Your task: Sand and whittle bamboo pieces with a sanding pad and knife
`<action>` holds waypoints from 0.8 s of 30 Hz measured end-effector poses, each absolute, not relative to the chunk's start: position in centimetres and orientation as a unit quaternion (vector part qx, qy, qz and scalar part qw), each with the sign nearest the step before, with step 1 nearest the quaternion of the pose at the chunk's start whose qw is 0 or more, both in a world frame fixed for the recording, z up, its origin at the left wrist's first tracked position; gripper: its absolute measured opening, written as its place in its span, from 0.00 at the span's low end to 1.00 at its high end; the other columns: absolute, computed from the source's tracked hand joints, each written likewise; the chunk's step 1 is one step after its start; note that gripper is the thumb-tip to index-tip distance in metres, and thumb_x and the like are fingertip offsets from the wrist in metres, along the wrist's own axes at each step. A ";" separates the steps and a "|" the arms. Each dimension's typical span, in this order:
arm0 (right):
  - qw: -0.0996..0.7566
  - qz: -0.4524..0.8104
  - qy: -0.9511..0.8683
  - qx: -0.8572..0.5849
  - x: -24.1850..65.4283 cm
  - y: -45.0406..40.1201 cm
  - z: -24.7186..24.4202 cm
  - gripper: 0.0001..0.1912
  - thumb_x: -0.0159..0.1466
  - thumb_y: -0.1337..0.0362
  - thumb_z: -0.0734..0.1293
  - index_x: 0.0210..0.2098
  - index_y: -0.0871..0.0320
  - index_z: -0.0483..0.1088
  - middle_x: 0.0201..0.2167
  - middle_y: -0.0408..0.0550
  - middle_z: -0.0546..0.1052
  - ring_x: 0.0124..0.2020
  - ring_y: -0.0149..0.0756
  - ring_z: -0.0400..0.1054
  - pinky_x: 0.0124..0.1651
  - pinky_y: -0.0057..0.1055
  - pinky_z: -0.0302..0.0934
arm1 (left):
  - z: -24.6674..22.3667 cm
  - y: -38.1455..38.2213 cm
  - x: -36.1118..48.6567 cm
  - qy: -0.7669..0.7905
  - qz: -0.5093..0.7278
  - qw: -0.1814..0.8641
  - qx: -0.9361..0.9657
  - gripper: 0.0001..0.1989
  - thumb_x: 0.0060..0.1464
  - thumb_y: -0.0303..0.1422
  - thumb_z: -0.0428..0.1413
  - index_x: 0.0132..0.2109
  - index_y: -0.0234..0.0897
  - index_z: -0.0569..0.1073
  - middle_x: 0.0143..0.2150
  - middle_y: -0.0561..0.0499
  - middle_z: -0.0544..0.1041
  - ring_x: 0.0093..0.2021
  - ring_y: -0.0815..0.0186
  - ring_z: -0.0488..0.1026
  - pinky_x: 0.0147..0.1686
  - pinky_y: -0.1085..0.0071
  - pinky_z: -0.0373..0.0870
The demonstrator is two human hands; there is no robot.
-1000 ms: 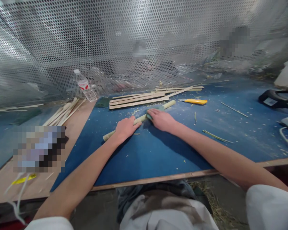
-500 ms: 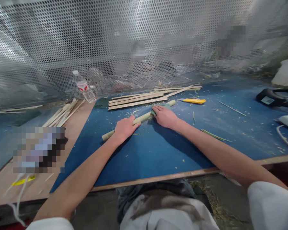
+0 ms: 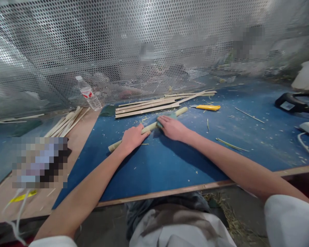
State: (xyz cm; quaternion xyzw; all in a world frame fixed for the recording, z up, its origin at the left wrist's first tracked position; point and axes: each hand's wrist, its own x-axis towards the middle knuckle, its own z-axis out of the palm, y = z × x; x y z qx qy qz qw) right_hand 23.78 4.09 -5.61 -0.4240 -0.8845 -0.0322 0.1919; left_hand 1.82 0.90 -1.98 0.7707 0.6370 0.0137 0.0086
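Observation:
A pale length of bamboo (image 3: 181, 111) lies slantwise on the blue tabletop, its near end to the left. Around its left half my left hand (image 3: 134, 139) is closed, pressing it down. My right hand (image 3: 171, 126) is closed over a grey-green sheet (image 3: 172, 115) laid on the bamboo, right of the left hand. Whether the sheet is cloth or abrasive paper I cannot tell. Just behind lie several flat bamboo strips (image 3: 144, 110). A yellow utility knife (image 3: 208, 107) rests to the right of the bamboo's far end, blade pointing left.
A water bottle (image 3: 89, 93) stands at the back left, before a perforated metal screen (image 3: 149, 31). More strips (image 3: 64, 123) and a blurred-out object (image 3: 41, 163) with white cords lie at left. A black object (image 3: 290, 103) sits far right. Shavings are scattered over the tabletop (image 3: 154, 175).
My right hand has slid a little to the left along the bamboo with the sheet, closer to my left hand. The left hand keeps its hold in place.

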 end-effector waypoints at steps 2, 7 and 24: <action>0.212 -0.019 -0.921 -0.327 21.7 2.6 -6.0 0.27 0.70 0.65 0.56 0.65 0.69 0.62 0.67 0.63 0.66 0.70 0.45 0.58 0.71 0.46 0.54 | -1.9 0.8 1.8 0.636 0.007 0.007 0.772 0.22 0.65 0.49 0.46 0.52 0.41 0.73 0.46 0.41 0.82 0.47 0.48 0.79 0.44 0.58 0.73; 0.232 0.010 -0.917 -0.324 22.0 2.8 -6.3 0.26 0.71 0.66 0.53 0.66 0.66 0.62 0.66 0.62 0.67 0.69 0.43 0.59 0.70 0.46 0.56 | -2.0 0.9 1.6 0.634 0.016 0.006 0.773 0.22 0.64 0.51 0.47 0.50 0.41 0.73 0.45 0.41 0.82 0.46 0.47 0.79 0.42 0.58 0.72; 0.278 -0.086 -0.851 -0.437 26.5 4.8 -3.1 0.29 0.69 0.67 0.54 0.68 0.69 0.58 0.69 0.63 0.62 0.72 0.48 0.51 0.71 0.51 0.51 | 0.3 0.3 1.8 0.641 0.068 -0.060 0.762 0.23 0.64 0.53 0.47 0.49 0.40 0.72 0.39 0.45 0.82 0.41 0.53 0.79 0.38 0.65 0.67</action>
